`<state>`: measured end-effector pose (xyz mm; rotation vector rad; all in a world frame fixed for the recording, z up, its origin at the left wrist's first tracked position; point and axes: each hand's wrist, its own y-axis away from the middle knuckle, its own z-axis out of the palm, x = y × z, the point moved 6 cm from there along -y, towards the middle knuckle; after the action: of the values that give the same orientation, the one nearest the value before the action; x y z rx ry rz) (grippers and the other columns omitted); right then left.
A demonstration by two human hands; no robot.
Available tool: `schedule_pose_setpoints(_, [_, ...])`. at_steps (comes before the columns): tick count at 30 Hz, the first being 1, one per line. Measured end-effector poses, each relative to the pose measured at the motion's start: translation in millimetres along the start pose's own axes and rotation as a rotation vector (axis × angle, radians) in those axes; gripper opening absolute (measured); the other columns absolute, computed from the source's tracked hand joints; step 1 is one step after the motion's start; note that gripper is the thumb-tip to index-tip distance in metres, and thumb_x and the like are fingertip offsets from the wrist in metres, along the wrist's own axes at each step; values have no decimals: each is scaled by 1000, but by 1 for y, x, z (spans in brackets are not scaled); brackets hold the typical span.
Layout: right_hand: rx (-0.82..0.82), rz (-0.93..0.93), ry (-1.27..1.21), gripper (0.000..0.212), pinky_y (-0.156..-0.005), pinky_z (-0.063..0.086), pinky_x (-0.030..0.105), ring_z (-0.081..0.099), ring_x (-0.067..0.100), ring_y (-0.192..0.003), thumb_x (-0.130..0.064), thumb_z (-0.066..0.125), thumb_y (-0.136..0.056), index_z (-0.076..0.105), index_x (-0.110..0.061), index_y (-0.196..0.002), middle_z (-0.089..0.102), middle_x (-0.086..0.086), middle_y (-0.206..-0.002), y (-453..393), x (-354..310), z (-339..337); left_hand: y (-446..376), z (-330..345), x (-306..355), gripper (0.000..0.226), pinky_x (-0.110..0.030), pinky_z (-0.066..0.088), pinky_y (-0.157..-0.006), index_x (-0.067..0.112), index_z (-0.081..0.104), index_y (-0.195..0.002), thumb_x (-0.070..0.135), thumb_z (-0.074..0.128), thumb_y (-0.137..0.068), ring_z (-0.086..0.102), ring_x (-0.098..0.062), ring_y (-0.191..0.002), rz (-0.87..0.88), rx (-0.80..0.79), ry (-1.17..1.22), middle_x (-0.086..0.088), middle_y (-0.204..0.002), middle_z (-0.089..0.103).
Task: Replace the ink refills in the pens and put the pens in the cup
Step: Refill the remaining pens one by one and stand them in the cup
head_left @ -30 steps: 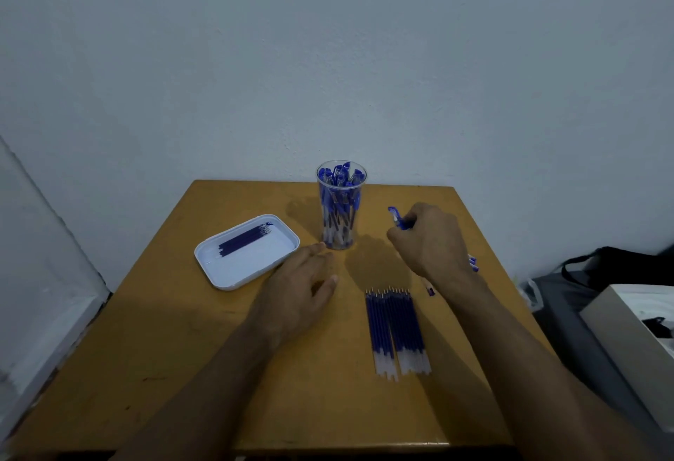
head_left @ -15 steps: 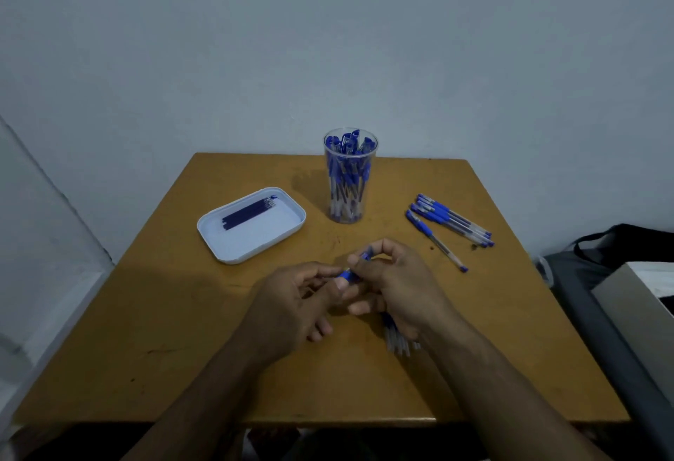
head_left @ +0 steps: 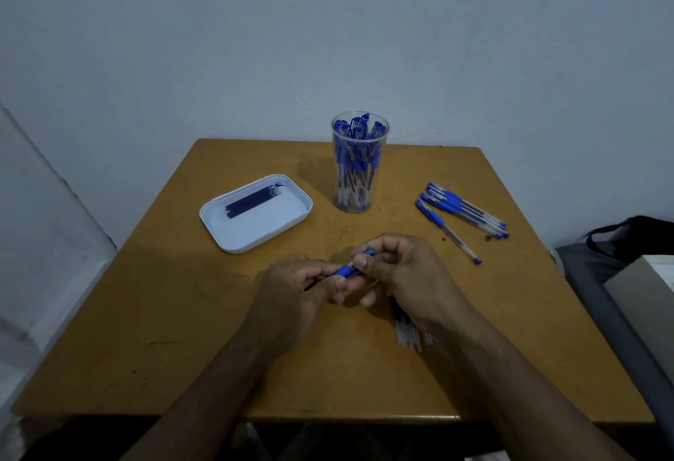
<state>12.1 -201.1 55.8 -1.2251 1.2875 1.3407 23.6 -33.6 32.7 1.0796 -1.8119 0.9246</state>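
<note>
Pen (head_left: 351, 266) sits pinched between my left hand (head_left: 302, 287) and right hand (head_left: 405, 274) — nearside of the cup (head_left: 359, 165), its long axis slanting up-right (toward the cup); right hand nearer.

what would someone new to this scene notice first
Both hands meet at the table's middle, the left hand and right hand gripping one blue pen. Behind them stands a clear cup packed with pens, with a white tray of refills to its left and loose pens to its right.
</note>
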Motion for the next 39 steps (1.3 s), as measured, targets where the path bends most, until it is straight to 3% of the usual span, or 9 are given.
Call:
schedule_pose_setpoints(5, [-29,-22,52,14,-53,59,30,74,37,-80,-9,64,-97,65,3,-104,76,21,-83,-1,-2,1,0,-2,-2,16,-30,57,-72,21,78,-108,24,68,-95,71,-14,-79,14,10,-26,10,-79,74])
schedule_pose_setpoints(9, [-39,-30,51,14,-52,57,28,76,28,-77,-8,63,-97,64,5,-104,75,21,-84,0,-1,1,-3,-1,-3,18,-23,54,-70,21,79,-108,27,68,-94,70,-13,-76,8,11,7,7,-77,74])
schedule_pose_setpoints(16, [-32,-17,-80,14,-49,56,30,76,28,-73,-10,56,-101,55,3,-107,75,24,-87,1,-3,-2,-2,-4,-2,32,-18,50,-66,18,77,-113,36,63,-90,69,-11,-74,7,1,28,7,-76,73])
schedule_pose_setpoints(19, [5,-20,-36,13,-52,58,34,76,30,-78,-14,58,-101,57,-3,-105,76,18,-87,2,-7,-4,-2,-2,-1,25,-18,51,-66,23,76,-112,33,66,-92,69,-11,-73,-9,40,44,5,-76,74])
schedule_pose_setpoints(22, [236,-160,302,6,-57,56,30,70,19,-73,-23,66,-98,70,-21,-101,72,3,-85,1,-15,-19,0,-8,-4,14,-14,48,-61,32,72,-105,22,67,-96,65,-2,-65,-53,218,94,6,-77,75])
schedule_pose_setpoints(25, [404,-319,676,16,-73,47,17,60,3,-83,-28,71,-93,74,-31,-109,65,-10,-96,4,-23,-25,2,-17,-7,16,-17,50,-58,27,68,-112,21,64,-99,63,0,-61,-80,372,96,11,-78,75])
schedule_pose_setpoints(29, [249,-284,995,19,-83,50,21,55,3,-94,-28,64,-97,69,-28,-115,63,-11,-108,6,-18,-3,0,-24,-7,25,-15,52,-55,15,68,-125,16,61,-100,62,-3,-54,-75,405,38,13,-77,74])
schedule_pose_setpoints(33, [200,-249,1236,19,-77,49,28,51,9,-93,-35,50,-103,61,-27,-117,59,-7,-102,6,-13,13,0,-22,-8,26,-15,52,-57,13,69,-125,16,62,-100,62,-2,-56,-74,365,23,11,-79,74])
schedule_pose_setpoints(39, [158,-253,1341,29,-84,51,32,53,14,-107,-23,53,-103,59,-25,-131,62,-3,-118,1,-7,21,2,-15,-2,29,-10,49,-62,15,69,-126,13,65,-97,64,4,-64,-4,258,-53,9,-86,74])
